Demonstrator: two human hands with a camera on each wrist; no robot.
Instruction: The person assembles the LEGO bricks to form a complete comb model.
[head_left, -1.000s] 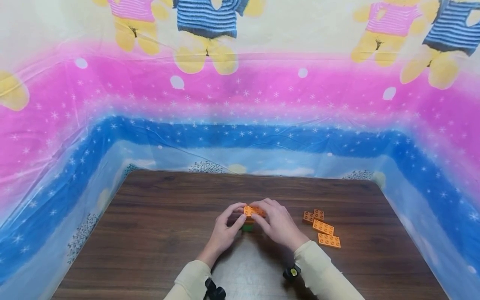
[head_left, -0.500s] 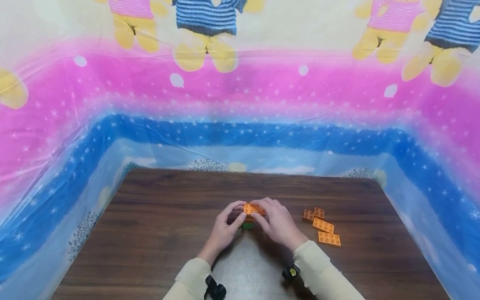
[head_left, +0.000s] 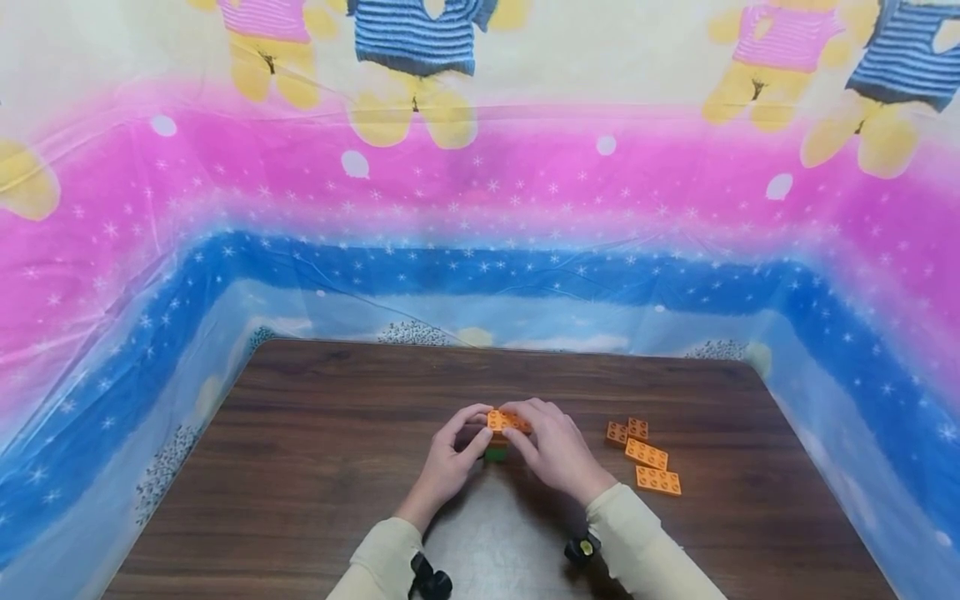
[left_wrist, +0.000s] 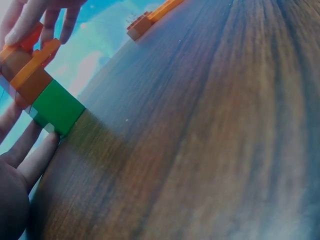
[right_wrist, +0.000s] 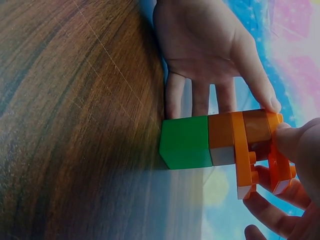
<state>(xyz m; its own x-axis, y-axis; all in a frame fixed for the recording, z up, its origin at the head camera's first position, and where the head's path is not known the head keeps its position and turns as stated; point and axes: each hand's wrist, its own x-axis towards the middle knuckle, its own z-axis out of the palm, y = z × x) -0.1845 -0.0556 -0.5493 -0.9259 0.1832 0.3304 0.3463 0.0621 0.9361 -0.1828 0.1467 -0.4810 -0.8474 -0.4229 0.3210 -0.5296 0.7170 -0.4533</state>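
Note:
A small tower of toy building bricks stands on the table between my hands. In the right wrist view its green brick (right_wrist: 184, 142) sits lowest, with a brown brick (right_wrist: 221, 137), an orange flat brick (right_wrist: 242, 155) and another brown brick (right_wrist: 256, 127) above. The top orange flat brick (head_left: 497, 420) overhangs to the right. My left hand (head_left: 444, 463) holds the tower from the left, thumb at the top brick and fingers along the far side. My right hand (head_left: 558, 448) pinches the top flat brick, covering part of its right end.
To the right on the wooden table (head_left: 337, 417) lie two small brown bricks (head_left: 617, 433) and two orange flat bricks (head_left: 647, 454), close together. A patterned cloth (head_left: 480, 275) hangs around the table's back and sides.

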